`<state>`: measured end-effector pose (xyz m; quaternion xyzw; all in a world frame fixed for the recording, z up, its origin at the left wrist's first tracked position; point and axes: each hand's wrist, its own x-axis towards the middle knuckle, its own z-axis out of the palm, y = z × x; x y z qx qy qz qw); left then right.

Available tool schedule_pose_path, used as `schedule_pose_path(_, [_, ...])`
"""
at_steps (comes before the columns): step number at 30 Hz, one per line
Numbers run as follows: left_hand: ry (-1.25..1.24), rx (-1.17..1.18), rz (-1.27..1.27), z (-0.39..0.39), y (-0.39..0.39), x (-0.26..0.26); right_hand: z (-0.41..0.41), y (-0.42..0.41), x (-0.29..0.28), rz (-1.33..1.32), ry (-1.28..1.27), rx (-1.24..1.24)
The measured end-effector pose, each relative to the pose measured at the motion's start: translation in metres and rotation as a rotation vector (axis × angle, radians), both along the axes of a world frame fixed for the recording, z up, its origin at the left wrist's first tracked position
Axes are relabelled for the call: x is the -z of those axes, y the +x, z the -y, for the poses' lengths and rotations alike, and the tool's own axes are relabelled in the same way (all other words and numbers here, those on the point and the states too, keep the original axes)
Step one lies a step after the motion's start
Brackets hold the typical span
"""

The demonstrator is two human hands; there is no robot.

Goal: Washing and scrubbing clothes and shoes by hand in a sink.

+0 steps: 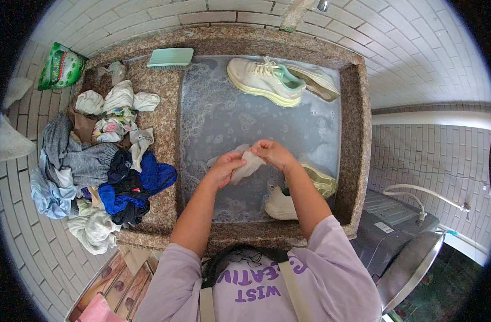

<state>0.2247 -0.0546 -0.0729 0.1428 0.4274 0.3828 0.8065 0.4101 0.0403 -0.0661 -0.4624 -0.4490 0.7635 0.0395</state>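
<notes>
A wet white cloth [246, 168], perhaps a sock, is stretched between my two hands just above soapy water [237, 116] in a stone sink. My left hand [228, 167] pinches its left side between thumb and fingers. At its upper right corner, my right hand [274, 154] grips the fabric. Part of the cloth trails to the left, low at the water. A pale sneaker with a yellow sole [265, 82] floats at the far side, beside another shoe on its side [316, 80]. Near my right forearm lie a white shoe [281, 204] and a greenish shoe [321, 181], partly hidden by the arm.
Heaped clothes [88, 161] and wrung white pieces [118, 96] cover the stone ledge on the left. A mint-green scrub brush [171, 58] rests at the back edge. A green detergent bag [61, 66] stands in the back left corner. The sink's granite rim [354, 161] bounds the water.
</notes>
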Motion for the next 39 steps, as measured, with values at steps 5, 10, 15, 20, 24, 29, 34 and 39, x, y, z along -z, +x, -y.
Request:
schedule_pose_path(5, [-0.145,0.299,-0.378,-0.002,0.011,0.067,-0.001,-0.006,0.048,0.598,0.781,-0.124])
schedule_pose_path(10, [-0.222,-0.383,-0.352,0.005,0.032,0.091,0.067,-0.063,0.025,0.47,1.108,-0.006])
schedule_pose_path(15, [-0.439,-0.476,-0.425,-0.013,0.079,-0.008,0.068,-0.053,0.01,0.55,1.0,-0.081])
schedule_pose_path(20, [-0.443,-0.409,0.042,0.002,0.049,0.002,0.062,-0.051,-0.014,0.508,0.871,-0.122])
schedule_pose_path(24, [-0.352,-0.211,-0.345,0.002,0.038,0.016,0.073,-0.056,-0.006,0.495,0.852,0.08])
schedule_pose_path(29, [-0.298,-0.542,-0.09,0.007,0.068,-0.015,0.054,-0.05,-0.015,0.581,0.859,-0.128])
schedule_pose_path(34, [-0.397,-0.382,0.05,0.018,0.016,0.008,0.091,-0.073,-0.041,0.429,1.129,-0.045])
schedule_pose_path(39, [-0.364,-0.57,0.084,0.015,0.047,-0.008,0.06,-0.067,-0.025,0.592,0.88,-0.177])
